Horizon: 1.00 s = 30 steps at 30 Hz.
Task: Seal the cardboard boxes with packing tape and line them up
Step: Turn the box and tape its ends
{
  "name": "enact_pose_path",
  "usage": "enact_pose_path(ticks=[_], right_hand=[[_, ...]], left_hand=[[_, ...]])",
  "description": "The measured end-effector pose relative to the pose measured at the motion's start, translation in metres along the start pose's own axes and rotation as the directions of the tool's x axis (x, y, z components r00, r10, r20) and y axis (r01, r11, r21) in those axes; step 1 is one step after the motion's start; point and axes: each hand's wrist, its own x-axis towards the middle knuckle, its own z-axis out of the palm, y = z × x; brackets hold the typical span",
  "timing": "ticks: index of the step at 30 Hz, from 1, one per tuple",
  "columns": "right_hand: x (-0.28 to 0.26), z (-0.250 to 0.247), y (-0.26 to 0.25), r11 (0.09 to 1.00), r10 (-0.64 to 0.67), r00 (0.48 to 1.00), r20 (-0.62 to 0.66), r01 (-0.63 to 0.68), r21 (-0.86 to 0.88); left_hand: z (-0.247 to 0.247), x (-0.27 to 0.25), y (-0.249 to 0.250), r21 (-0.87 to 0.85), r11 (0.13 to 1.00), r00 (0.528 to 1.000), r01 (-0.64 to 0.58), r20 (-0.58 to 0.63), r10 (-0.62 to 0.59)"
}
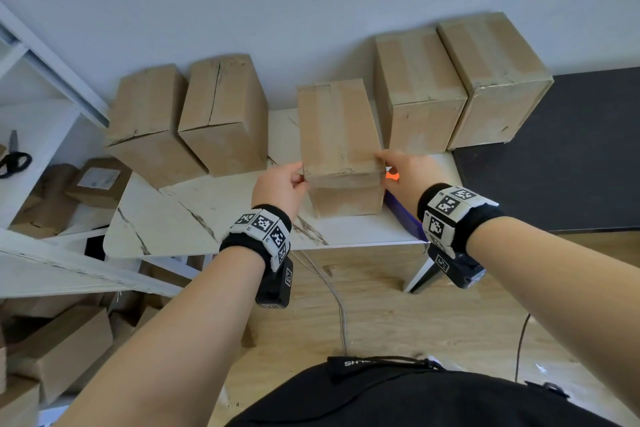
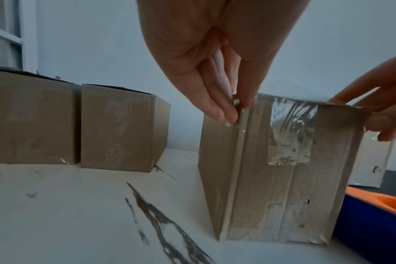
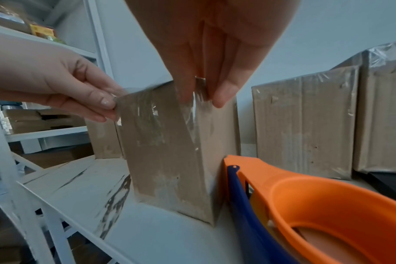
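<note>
Head view: middle box between left hand and right hand, each pinching one near top corner. Tape already stuck over near edge. Sealing step looks done; lining up next, probably. Needs gentle push back into gap between box pairs. Tape holder just beside right hand.

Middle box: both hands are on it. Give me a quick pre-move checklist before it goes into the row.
1. Left hand pinches the middle box at its top corner: ok.
2. Right hand grips the opposite top corner: ok.
3. Clear tape over the top edge, front end stuck down: ok.
4. Bottom seam sealed: cannot tell.
5. Gap in the row between the left boxes and right boxes: ok.
6. Tape dispenser close beside the box: not ok.
</note>
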Motion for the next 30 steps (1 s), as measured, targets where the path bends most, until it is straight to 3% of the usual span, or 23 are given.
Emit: enact_pose_path(ticks=[9, 20, 25, 30], right_hand=[[-0.001, 0.003, -0.005, 0.986, -0.018, 1.0, 0.016, 0.02, -0.163], [-0.003, 0.01, -0.006, 0.948, -0.075, 0.997, 0.02, 0.078, -0.308], [-0.006, 0.012, -0.007, 0.973, -0.046, 0.999, 0.012, 0.047, -0.225], [-0.017, 0.006, -0.006, 0.999, -0.016, 0.999, -0.029, 0.015, -0.043]], left_hand=[[0.0, -0.006, 0.006, 0.074, 0.997, 1.0, -0.007, -0.009, 0.008], [0.006, -0.007, 0.001, 0.231, 0.967, 0.993, -0.109, -0.016, 0.116], [0.007, -0.007, 0.0, 0.252, 0.961, 0.993, -0.116, 0.004, 0.119], [0.002, -0.011, -0.008, 0.13, 0.982, 0.987, -0.139, 0.095, 0.127]])
